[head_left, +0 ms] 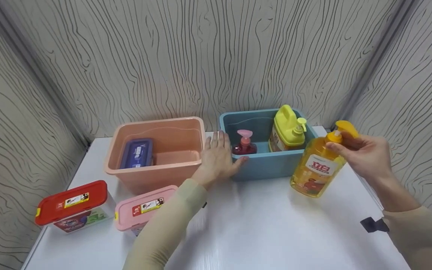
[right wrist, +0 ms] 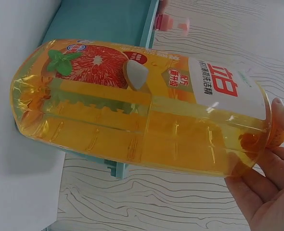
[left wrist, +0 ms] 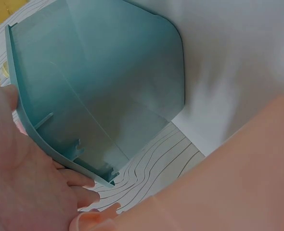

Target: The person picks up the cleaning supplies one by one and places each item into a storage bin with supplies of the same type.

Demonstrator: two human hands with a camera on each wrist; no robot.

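A pump bottle of yellow dish soap [head_left: 315,168] hangs tilted in front of the blue bin [head_left: 264,165]. My right hand [head_left: 369,155] grips it round the neck, below the orange pump; in the right wrist view the bottle [right wrist: 142,106] spans most of the frame. My left hand [head_left: 218,159] lies with straight fingers between the two bins, touching the blue bin's left rim, its thumb at the front wall. Inside the blue bin stand a small dark red pump bottle [head_left: 244,148] with a pink pump and a yellow-green jug [head_left: 287,131] with a handle and pump.
A pink-orange bin [head_left: 156,174] left of my hand holds a dark blue box [head_left: 138,153]. Nearer me are a tub with a red lid [head_left: 75,200] and one with a pink lid [head_left: 146,208], partly behind my left forearm. Patterned walls [head_left: 186,56] enclose the white table [head_left: 253,228].
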